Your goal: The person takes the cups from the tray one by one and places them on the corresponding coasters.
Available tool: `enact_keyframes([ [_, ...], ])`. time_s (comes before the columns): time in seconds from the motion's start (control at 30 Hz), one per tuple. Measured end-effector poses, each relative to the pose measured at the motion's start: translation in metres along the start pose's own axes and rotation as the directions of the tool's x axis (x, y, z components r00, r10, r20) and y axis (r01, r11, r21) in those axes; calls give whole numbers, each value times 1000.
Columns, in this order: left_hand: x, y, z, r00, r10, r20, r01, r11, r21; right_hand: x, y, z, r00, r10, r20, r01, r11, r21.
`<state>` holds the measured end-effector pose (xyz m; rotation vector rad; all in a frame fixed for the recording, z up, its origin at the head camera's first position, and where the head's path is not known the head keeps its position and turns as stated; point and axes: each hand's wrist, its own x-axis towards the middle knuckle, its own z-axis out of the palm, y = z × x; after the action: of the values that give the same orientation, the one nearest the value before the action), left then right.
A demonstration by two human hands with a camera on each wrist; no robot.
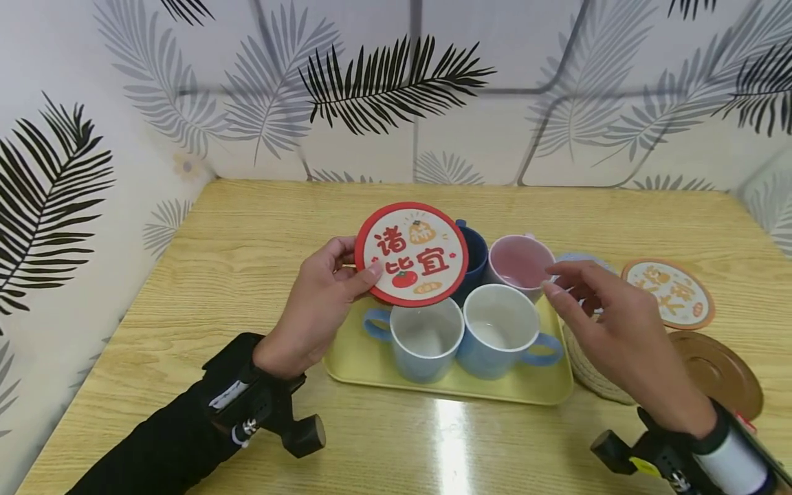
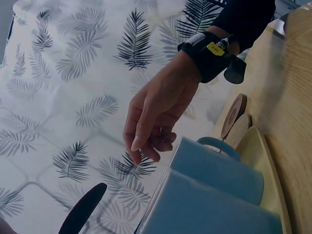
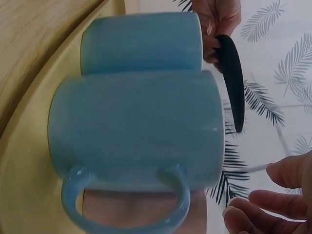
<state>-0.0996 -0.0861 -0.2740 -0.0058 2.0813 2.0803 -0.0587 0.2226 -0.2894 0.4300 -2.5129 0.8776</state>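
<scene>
My left hand (image 1: 322,306) pinches a round red-rimmed coaster (image 1: 427,244), thumb on its printed face. It is held tilted above the rear left of a yellow tray (image 1: 445,393), partly covering a dark blue mug (image 1: 476,258). In the left wrist view the coaster (image 2: 83,209) appears as a dark edge. Two light blue mugs (image 1: 427,350) stand in the tray's front row, with a pink mug (image 1: 520,265) behind. Close to the pink mug, my right hand (image 1: 609,316) hovers with loosely bent fingers and holds nothing; the right wrist view shows its thumb and fingertips apart.
Right of the tray lie an orange-rimmed printed coaster (image 1: 671,292), a brown round coaster (image 1: 720,371), a woven coaster (image 1: 590,368) and a pale blue round piece (image 1: 584,259), partly behind my right hand. A leaf-patterned backdrop (image 1: 371,137) stands behind the wooden table (image 1: 260,227).
</scene>
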Motion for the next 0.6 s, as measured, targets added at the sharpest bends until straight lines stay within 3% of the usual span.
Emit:
enact_keyframes([
  [0.27, -10, -4, 20, 996, 2, 90, 2, 999, -37, -2, -11, 6, 997, 8, 70, -12, 998, 61],
  [0.6, -18, -8, 32, 989, 17, 149, -14, 1000, -21, -5, -21, 9, 994, 1, 110, -17, 989, 150],
])
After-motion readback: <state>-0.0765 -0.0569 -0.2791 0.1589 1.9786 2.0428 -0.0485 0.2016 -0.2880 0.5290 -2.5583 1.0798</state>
